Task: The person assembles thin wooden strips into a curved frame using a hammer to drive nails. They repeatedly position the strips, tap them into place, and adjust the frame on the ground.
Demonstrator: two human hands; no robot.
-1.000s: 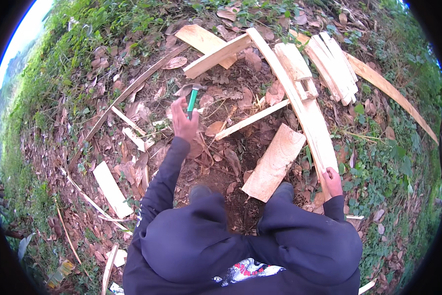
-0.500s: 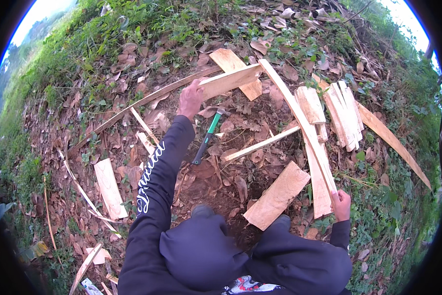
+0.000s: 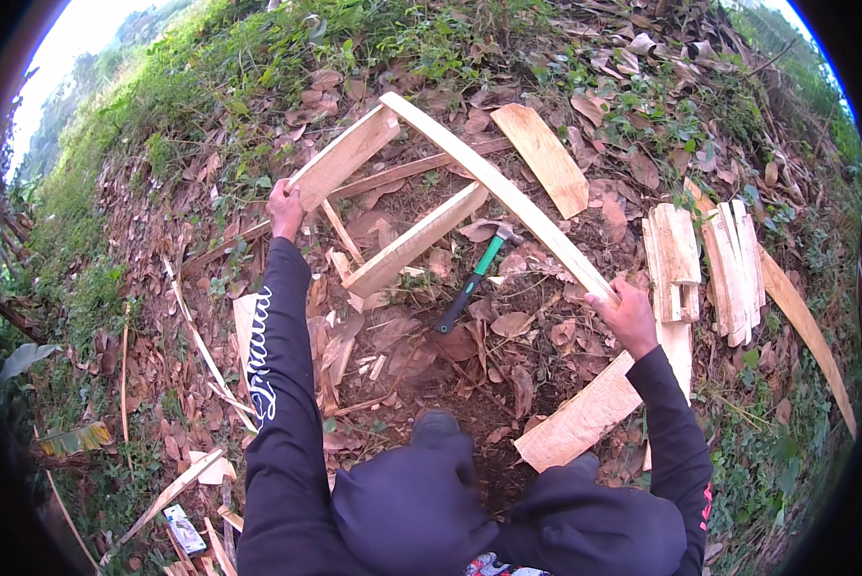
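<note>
Gripping opposite ends of a pale wooden frame [image 3: 450, 182], the left hand [image 3: 284, 206] and right hand [image 3: 628, 312] hold it raised off the leaf-strewn ground [image 3: 162, 240]. Both hands are closed around its planks, apparently to steady it. A green-handled hammer [image 3: 474, 278] lies beneath.

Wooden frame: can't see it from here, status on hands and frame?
Left hand grips short plank end; right hand grips long slat end. Frame lifted, joined at far corner. Hammer lies on leaves beneath, untouched.
</note>
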